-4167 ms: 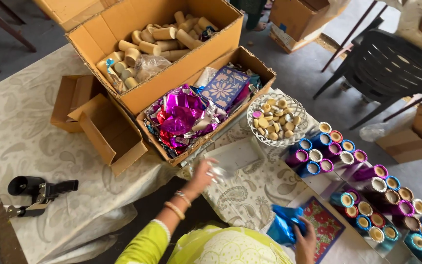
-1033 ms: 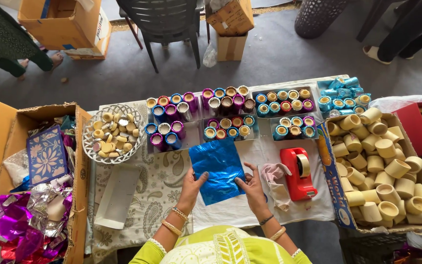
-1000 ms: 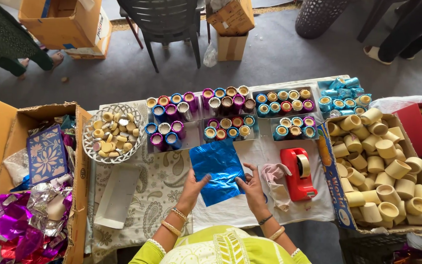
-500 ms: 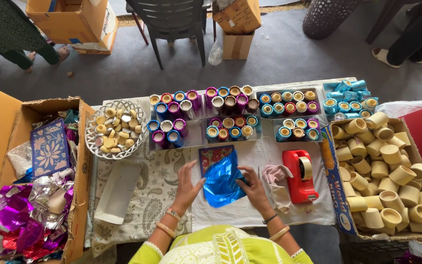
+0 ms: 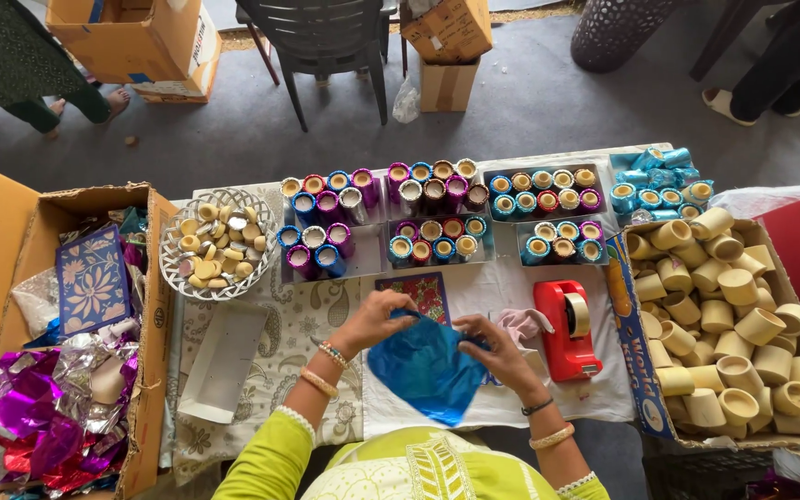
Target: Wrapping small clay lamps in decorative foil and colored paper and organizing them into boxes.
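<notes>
Lifted off the desk (image 5: 511, 296) since a second ago, blue foil (image 5: 426, 366) now sits low centre of frame, pinched between both hands: left (image 5: 374, 319) on its upper-left edge, right (image 5: 493, 347) on its right

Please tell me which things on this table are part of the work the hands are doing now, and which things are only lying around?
In use:
- left hand and right hand, both gripping the blue foil sheet

Lying about:
- red tape dispenser
- wire basket of small discs
- foil-wrapped cups in trays
- box of plain cups
- empty white tray
</notes>
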